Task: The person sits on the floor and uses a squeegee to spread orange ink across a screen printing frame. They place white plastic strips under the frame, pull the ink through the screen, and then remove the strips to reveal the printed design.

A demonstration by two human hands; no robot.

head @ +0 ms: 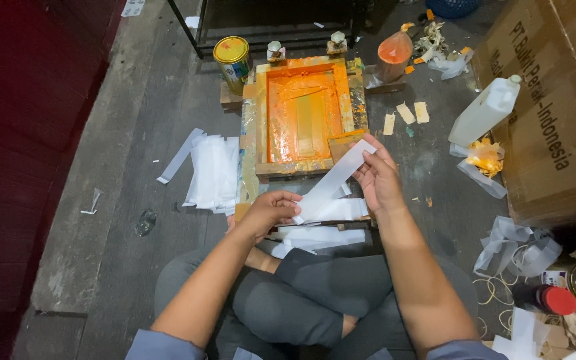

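Observation:
I sit cross-legged on a grey floor. My left hand [269, 212] and my right hand [376, 177] together hold one long white strip [333, 181], tilted from lower left to upper right. Under the hands lies a loose pile of white strips [321, 235] near my knees. Just beyond stands a wooden printing screen frame [349, 100] smeared with orange ink. The strip's upper end overlaps the frame's near right corner.
A stack of white strips [213, 172] lies left of the frame. A yellow-lidded can [233, 59], a bag of orange ink [395, 52], a white plastic jug [485, 112] and a large cardboard box [555, 100] stand around. Cans and plastic scraps [518, 248] sit at right.

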